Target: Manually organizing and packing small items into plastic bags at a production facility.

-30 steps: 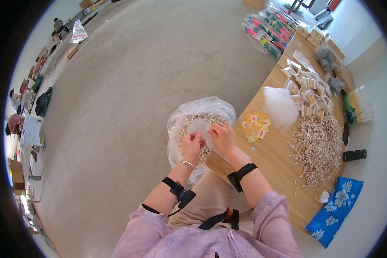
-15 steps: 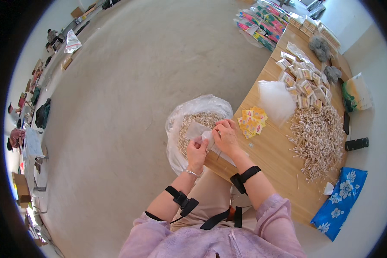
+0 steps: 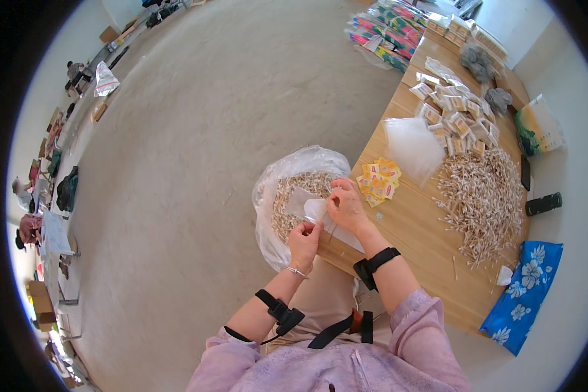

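Note:
Between my hands is a small clear plastic bag (image 3: pixel 298 201) with a white piece, paper or card, (image 3: pixel 315 209) in or against it. My left hand (image 3: pixel 304 243) pinches its lower edge between thumb and fingers. At the bag's right side, my right hand (image 3: pixel 347 208) is closed with bent fingers on the edge; the fingertips are partly hidden. Beneath the bag stands a large clear plastic sack (image 3: pixel 266 189) full of cotton swabs (image 3: pixel 287 222), beside the table edge. Just right of my right hand lie yellow printed cards (image 3: pixel 379 181) on the wooden table (image 3: pixel 415 225).
A stack of clear bags (image 3: pixel 413 147) lies behind the cards. Further right are a heap of loose cotton swabs (image 3: pixel 487 202), filled packets (image 3: pixel 460 114), a black cylinder (image 3: pixel 543 204) and a blue flowered cloth (image 3: pixel 522 297). Colourful bundles (image 3: pixel 387 32) lie beyond. People sit far left.
My left hand has moved down and slightly right along the bag, so more of the bag and white piece shows. My right hand has shifted only slightly. The view has turned a little.

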The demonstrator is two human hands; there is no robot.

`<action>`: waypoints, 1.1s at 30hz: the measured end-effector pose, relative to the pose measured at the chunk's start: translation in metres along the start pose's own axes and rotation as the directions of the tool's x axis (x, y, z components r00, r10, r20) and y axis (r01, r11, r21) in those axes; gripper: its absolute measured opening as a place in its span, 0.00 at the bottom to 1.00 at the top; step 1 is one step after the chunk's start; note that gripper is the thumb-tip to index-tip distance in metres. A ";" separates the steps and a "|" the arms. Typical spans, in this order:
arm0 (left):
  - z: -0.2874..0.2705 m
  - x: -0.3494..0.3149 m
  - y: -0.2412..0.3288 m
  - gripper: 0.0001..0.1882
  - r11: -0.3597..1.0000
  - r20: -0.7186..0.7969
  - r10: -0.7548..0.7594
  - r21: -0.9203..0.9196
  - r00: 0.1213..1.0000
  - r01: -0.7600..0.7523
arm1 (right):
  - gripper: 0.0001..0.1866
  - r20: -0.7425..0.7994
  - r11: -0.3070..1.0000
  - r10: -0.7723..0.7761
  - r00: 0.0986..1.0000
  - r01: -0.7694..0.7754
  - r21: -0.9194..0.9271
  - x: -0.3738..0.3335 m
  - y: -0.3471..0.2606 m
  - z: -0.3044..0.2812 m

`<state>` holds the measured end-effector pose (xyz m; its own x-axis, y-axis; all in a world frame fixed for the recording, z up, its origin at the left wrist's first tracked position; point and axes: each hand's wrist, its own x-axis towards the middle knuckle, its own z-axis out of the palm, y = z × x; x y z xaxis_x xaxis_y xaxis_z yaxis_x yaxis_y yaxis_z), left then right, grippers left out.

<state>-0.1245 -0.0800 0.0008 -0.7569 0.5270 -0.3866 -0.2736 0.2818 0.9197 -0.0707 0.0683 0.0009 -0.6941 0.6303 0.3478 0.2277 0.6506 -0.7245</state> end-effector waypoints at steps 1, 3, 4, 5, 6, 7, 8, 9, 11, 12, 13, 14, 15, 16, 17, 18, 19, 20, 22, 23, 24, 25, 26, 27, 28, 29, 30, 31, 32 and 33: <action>-0.001 0.001 0.002 0.13 0.998 0.021 0.001 0.061 1.000 -0.002 | 0.04 -0.009 1.000 0.002 1.000 -0.002 -0.001 -0.001 0.000 0.000; -0.004 0.001 0.005 0.14 0.994 0.043 0.023 0.107 0.999 -0.027 | 0.05 -0.042 1.000 -0.009 0.999 0.009 -0.004 -0.004 -0.002 0.001; -0.006 0.001 0.005 0.15 0.988 0.062 0.039 0.147 0.997 -0.048 | 0.05 -0.054 1.000 -0.004 0.999 0.003 -0.008 -0.004 -0.003 0.002; -0.010 0.003 0.005 0.15 0.987 0.074 0.042 0.153 0.996 -0.053 | 0.05 -0.057 0.999 -0.021 0.998 0.020 -0.027 -0.004 -0.003 0.005; -0.015 0.006 0.005 0.16 0.957 0.079 0.073 0.274 0.994 -0.092 | 0.05 -0.061 0.998 -0.038 0.997 0.035 -0.046 -0.004 -0.005 0.008; -0.015 0.007 0.010 0.17 0.913 0.091 0.105 0.387 0.990 -0.132 | 0.05 -0.073 0.998 -0.033 0.997 0.029 -0.054 -0.004 -0.004 0.009; -0.016 0.004 0.015 0.17 0.910 0.106 0.109 0.389 0.988 -0.142 | 0.04 -0.076 1.000 -0.023 0.997 0.022 -0.017 -0.004 -0.003 0.010; -0.017 -0.002 0.018 0.15 0.849 0.073 0.115 0.510 0.991 -0.136 | 0.04 -0.080 1.000 -0.013 0.997 0.014 0.020 -0.005 -0.001 0.008; -0.018 -0.007 0.026 0.15 0.771 0.051 0.142 0.621 0.989 -0.142 | 0.05 -0.115 0.999 -0.016 0.993 0.022 0.046 -0.004 0.000 0.002; -0.014 -0.007 0.026 0.15 0.601 0.160 0.480 0.656 0.862 -0.456 | 0.06 -0.139 0.997 -0.018 0.990 0.028 0.073 -0.005 0.002 -0.004; -0.012 -0.007 0.026 0.17 0.329 0.273 0.736 0.656 0.620 -0.680 | 0.06 -0.151 0.997 -0.012 0.988 0.024 0.074 -0.008 -0.001 -0.011; -0.008 -0.004 0.025 0.17 0.321 0.288 0.737 0.647 0.612 -0.692 | 0.07 -0.166 0.998 -0.013 0.986 0.024 0.062 -0.013 -0.004 -0.020; -0.003 0.002 0.024 0.20 0.221 0.412 0.669 0.685 0.619 -0.695 | 0.08 -0.186 0.999 -0.012 0.982 0.021 0.044 -0.018 -0.005 -0.033; 0.006 0.008 0.023 0.24 0.116 0.530 0.585 0.694 0.614 -0.710 | 0.08 -0.211 1.000 0.000 0.977 0.004 0.020 -0.026 -0.006 -0.045; 0.009 0.014 0.019 0.24 0.108 0.563 0.583 0.661 0.586 -0.743 | 0.07 -0.214 1.000 0.003 0.977 -0.001 0.010 -0.035 -0.008 -0.053; 0.005 0.022 0.014 0.23 0.057 0.562 0.586 0.691 0.584 -0.721 | 0.07 -0.223 1.000 0.009 0.975 -0.011 -0.007 -0.044 -0.008 -0.065; 0.004 0.029 0.007 0.23 0.009 0.565 0.588 0.711 0.579 -0.703 | 0.07 -0.261 0.998 0.036 0.965 -0.050 -0.046 -0.056 -0.008 -0.082; -0.004 0.032 0.009 0.24 0.045 0.558 0.549 0.723 0.622 -0.689 | 0.06 -0.329 0.996 0.048 0.943 -0.069 -0.052 -0.066 -0.014 -0.096; -0.004 0.030 0.016 0.24 0.067 0.585 0.514 0.702 0.628 -0.709 | 0.05 -0.494 0.971 0.151 0.856 -0.222 -0.088 -0.089 -0.004 -0.129; -0.003 0.027 0.021 0.25 0.026 0.581 0.484 0.738 0.654 -0.675 | 0.06 -0.589 0.931 0.237 0.772 -0.354 -0.089 -0.107 0.012 -0.150; 0.004 0.023 0.025 0.27 -0.015 0.571 0.454 0.772 0.684 -0.635 | 0.07 -0.696 0.870 0.212 0.686 -0.456 -0.184 -0.126 0.034 -0.177; 0.015 0.016 0.029 0.27 -0.024 0.595 0.457 0.751 0.661 -0.660 | 0.10 -0.784 0.787 0.168 0.598 -0.560 -0.259 -0.147 0.055 -0.210; 0.025 0.007 0.031 0.29 -0.046 0.607 0.515 0.724 0.605 -0.688 | 0.14 -0.844 0.680 0.228 0.485 -0.700 -0.219 -0.167 0.070 -0.242; 0.036 -0.001 0.031 0.31 -0.065 0.612 0.570 0.699 0.548 -0.712 | 0.19 -0.892 0.555 0.269 0.363 -0.815 -0.164 -0.185 0.083 -0.270; 0.048 -0.010 0.029 0.31 -0.071 0.624 0.570 0.686 0.535 -0.724 | 0.22 -0.941 0.381 0.279 0.194 -0.921 -0.077 -0.196 0.096 -0.291; 0.060 -0.020 0.025 0.32 0.017 0.677 0.549 0.578 0.490 -0.816 | 0.26 -0.966 0.199 0.258 0.022 -0.980 0.031 -0.207 0.109 -0.306; 0.072 -0.028 0.022 0.34 0.106 0.721 0.534 0.461 0.442 -0.881 | 0.26 -0.967 0.199 0.256 0.011 -0.979 0.041 -0.219 0.120 -0.314; 0.084 -0.039 0.015 0.34 0.106 0.765 0.498 0.415 0.409 -0.904 | 0.26 -0.941 0.154 0.338 0.002 -0.987 0.053 -0.230 0.130 -0.323; 0.097 -0.050 0.008 0.35 0.109 0.805 0.461 0.367 0.374 -0.924 | 0.27 -0.909 0.110 0.417 -0.011 -0.992 0.062 -0.236 0.137 -0.329; 0.111 -0.059 0.004 0.35 0.103 0.808 0.464 0.358 0.363 -0.928 | 0.27 -0.912 0.110 0.410 -0.020 -0.991 0.071 -0.237 0.145 -0.330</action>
<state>-0.0154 -0.0211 0.0193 0.0781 0.9700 0.2302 0.8865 -0.1732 0.4290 0.3520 0.1532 0.0096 0.7297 0.6409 0.2383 0.6648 -0.5835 -0.4664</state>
